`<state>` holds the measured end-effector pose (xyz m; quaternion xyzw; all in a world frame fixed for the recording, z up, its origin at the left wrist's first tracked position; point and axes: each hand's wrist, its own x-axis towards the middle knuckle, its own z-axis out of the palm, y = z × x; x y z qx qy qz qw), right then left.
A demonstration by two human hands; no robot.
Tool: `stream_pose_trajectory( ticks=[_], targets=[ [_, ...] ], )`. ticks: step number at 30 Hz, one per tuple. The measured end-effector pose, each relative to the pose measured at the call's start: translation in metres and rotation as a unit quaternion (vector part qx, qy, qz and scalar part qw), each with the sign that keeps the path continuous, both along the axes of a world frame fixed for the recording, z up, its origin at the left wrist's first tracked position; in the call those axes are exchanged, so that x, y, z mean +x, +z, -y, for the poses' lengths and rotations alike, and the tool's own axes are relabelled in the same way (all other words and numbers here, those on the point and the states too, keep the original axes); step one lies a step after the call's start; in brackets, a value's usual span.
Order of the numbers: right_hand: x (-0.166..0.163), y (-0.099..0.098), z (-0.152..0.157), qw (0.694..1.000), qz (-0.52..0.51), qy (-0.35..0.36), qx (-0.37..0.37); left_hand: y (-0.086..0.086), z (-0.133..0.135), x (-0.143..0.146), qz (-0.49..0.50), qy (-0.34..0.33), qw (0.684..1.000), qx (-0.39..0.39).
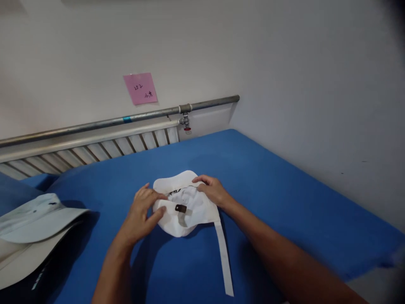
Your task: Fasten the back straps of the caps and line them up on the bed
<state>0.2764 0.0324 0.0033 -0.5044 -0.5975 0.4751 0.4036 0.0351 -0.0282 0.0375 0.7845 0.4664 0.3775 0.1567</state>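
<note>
Pinched at its left edge between the thumb and curled fingers of the left hand (pixel 142 211), and held at its upper right rim under the bent, closed fingertips of the right hand (pixel 212 190): a white cap (pixel 193 213), crumpled and lying inside-up on the blue cover (pixel 284 198), about midway across and just ahead of both forearms.

Behind everything, a pale wall (pixel 284 63), turning a corner on the right. Spread beneath, the blue cover, smooth and filling most of the lower view. Along the foot of the wall at left, a ribbed white radiator (pixel 95 147). Just above it, a grey metal pipe (pixel 95 123) slanting up to the right, with a blue band partway along. At the far left edge, well apart from both hands, two pale brimmed hats (pixel 34 219), one resting on the other.

From the right side of the cap, a white strap (pixel 223 249) trailing flat over the cover toward the viewer, free at its end. On the wall above the pipe, a pink note (pixel 140 88) with dark handwriting too small to read. On the middle of the cap, between the two hands and just beside the left thumb, a dark buckle (pixel 180 208). Below the pipe joint, a tiny red valve handle (pixel 187 128).
</note>
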Motion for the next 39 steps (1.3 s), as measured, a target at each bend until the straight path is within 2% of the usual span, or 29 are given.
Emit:
stream_pose_trajectory(
  ticks=[3, 6, 9, 11, 14, 17, 20, 22, 24, 26, 29, 32, 36, 39],
  targets=[
    [0.012, 0.002, 0.006, 0.999, 0.007, -0.029, 0.045, -0.001, 0.001, -0.009, 0.066, -0.012, 0.996, -0.059],
    [0.035, 0.001, 0.026, 0.977, 0.045, -0.072, 0.197, -0.003, 0.003, -0.015, 0.135, 0.027, 0.984, -0.114],
    [0.054, -0.001, 0.057, 0.918, 0.137, -0.009, 0.373, -0.003, 0.005, -0.016, 0.178, 0.037, 0.971, -0.153],
    [0.061, -0.001, 0.078, 0.869, 0.189, 0.047, 0.455, -0.003, 0.006, -0.014, 0.198, 0.031, 0.965, -0.169],
    [0.06, 0.004, 0.099, 0.822, 0.233, 0.093, 0.511, -0.001, 0.008, -0.012, 0.192, 0.023, 0.958, -0.214],
    [0.053, 0.018, 0.109, 0.815, 0.229, 0.134, 0.515, -0.001, 0.01, -0.013, 0.133, 0.007, 0.96, -0.246],
    [0.041, 0.037, 0.111, 0.822, 0.199, 0.202, 0.494, 0.0, 0.014, -0.014, 0.089, -0.021, 0.961, -0.261],
    [0.028, 0.049, 0.107, 0.832, 0.153, 0.251, 0.47, 0.001, 0.016, -0.014, 0.094, -0.028, 0.954, -0.282],
    [0.012, 0.057, 0.099, 0.864, 0.107, 0.281, 0.405, 0.003, 0.018, -0.015, 0.115, -0.021, 0.944, -0.31],
    [-0.006, 0.059, 0.087, 0.906, 0.084, 0.281, 0.304, 0.004, 0.019, -0.017, 0.129, -0.018, 0.931, -0.342],
    [-0.03, 0.052, 0.065, 0.952, 0.044, 0.253, 0.165, -0.001, 0.02, -0.022, 0.158, -0.035, 0.911, -0.378],
    [-0.044, 0.034, 0.049, 0.972, -0.022, 0.23, 0.034, -0.014, 0.022, -0.025, 0.245, -0.036, 0.885, -0.395],
    [-0.043, 0.01, 0.043, 0.965, -0.09, 0.218, -0.109, -0.031, 0.023, -0.022, 0.347, -0.03, 0.841, -0.414],
    [-0.038, 0.003, 0.044, 0.958, -0.133, 0.222, -0.123, -0.039, 0.022, -0.019, 0.389, -0.04, 0.824, -0.411]
  ],
)
